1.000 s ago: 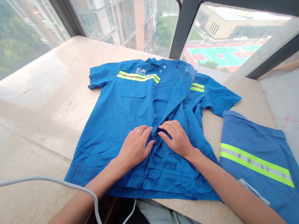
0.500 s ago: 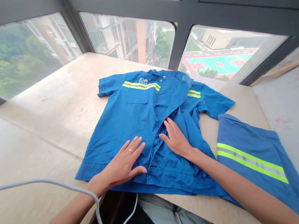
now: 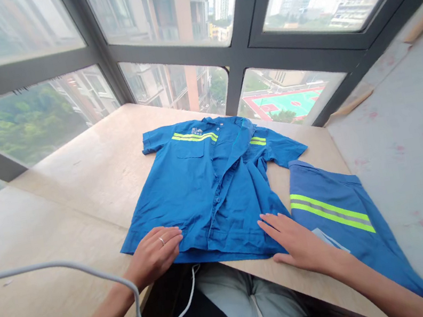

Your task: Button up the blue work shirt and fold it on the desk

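You look to be setting the shirt (image 3: 185,195) straight, with its front squared on the table (image 3: 75,165), judging by a hand at each lower corner. It lies face up just ahead of you, collar toward the window (image 3: 169,87), hem toward your body and reaching the table's near edge. Your left hand (image 3: 156,251) is at the lower left corner, palm down, fingers close together and bent; you can't tell from here whether they pinch the hem or just rest on it, as the fingertips' undersides are hidden. Your right hand (image 3: 296,239) is at the lower right corner, fingers stretched out and a little parted, thumb away from them, the fingertips on or just over the cloth, gripping nothing that shows. Most of the shirt thus lies between and beyond your hands. The right front panel is folded back near the collar and creased lower down, with a button (image 3: 218,200) showing along the opening, so the next move seems to call for light, flat fingers along that edge while the other hand steadies the hem. Mind the second garment (image 3: 339,194), close by the shirt's right side, and the cable (image 3: 67,265) crossing in front of your left forearm.
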Available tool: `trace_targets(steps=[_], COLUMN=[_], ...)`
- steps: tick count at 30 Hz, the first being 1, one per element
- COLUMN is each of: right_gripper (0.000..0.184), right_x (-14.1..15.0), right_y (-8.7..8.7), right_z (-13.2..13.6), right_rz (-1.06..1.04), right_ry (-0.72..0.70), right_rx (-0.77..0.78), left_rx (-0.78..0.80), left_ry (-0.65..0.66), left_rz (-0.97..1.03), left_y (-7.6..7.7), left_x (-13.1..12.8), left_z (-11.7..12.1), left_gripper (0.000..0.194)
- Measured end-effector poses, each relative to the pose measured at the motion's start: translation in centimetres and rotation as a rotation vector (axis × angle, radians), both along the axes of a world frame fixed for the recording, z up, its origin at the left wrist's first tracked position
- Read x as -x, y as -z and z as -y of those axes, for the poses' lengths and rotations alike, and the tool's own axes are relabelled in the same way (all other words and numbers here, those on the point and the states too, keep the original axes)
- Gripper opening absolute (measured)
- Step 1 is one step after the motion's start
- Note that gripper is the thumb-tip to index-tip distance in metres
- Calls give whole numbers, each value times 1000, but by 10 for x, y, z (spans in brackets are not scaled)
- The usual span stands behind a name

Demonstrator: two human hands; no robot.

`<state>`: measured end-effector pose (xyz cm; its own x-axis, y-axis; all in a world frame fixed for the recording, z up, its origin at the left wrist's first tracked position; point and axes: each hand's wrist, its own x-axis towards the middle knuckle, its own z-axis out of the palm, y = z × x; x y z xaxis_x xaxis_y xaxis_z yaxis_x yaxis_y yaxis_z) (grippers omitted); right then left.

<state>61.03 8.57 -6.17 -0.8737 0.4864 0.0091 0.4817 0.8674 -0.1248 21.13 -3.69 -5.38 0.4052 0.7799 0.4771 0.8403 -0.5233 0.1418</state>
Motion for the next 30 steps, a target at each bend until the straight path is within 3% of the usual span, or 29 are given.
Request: trace_targets(steps=[2, 6, 9, 12, 16, 19, 23, 26, 30], right_gripper=[60, 34, 27, 24, 21, 17, 10, 9, 14], right_x=[-7, -4, 1, -1, -8, -9, -3, 1, -3], right_y=[-5, -15, -25, -39, -51, -40, -13, -10, -33], right_z=[1, 2, 0, -4, 0, 12, 23, 22, 16], right_rz=[-50, -142, -157, -195, -270, -213, -55, -33, -162], right_ry=[-10, 21, 73, 118, 168, 131, 102, 97, 104], right_rx=[-27, -63, -64, -76, -116, -110, -105, -116, -100], left_rx=[21, 98, -5, -71, -4, 20, -81, -119, -226], left_ry=[-24, -14, -6, -37, -61, -17, 11, 13, -59], left_rz=[-22, -152, -160, -97, -114, -182, -164, -113, -66], left_y=[-2, 8, 16, 12, 5, 14, 21, 5, -31], left_x=[-2, -3, -3, -8, -12, -10, -6, -4, -4], left_z=[0, -1, -3, -2, 1, 6, 5, -1, -2], left_gripper=[21, 38, 24, 18, 17, 23, 18, 15, 8])
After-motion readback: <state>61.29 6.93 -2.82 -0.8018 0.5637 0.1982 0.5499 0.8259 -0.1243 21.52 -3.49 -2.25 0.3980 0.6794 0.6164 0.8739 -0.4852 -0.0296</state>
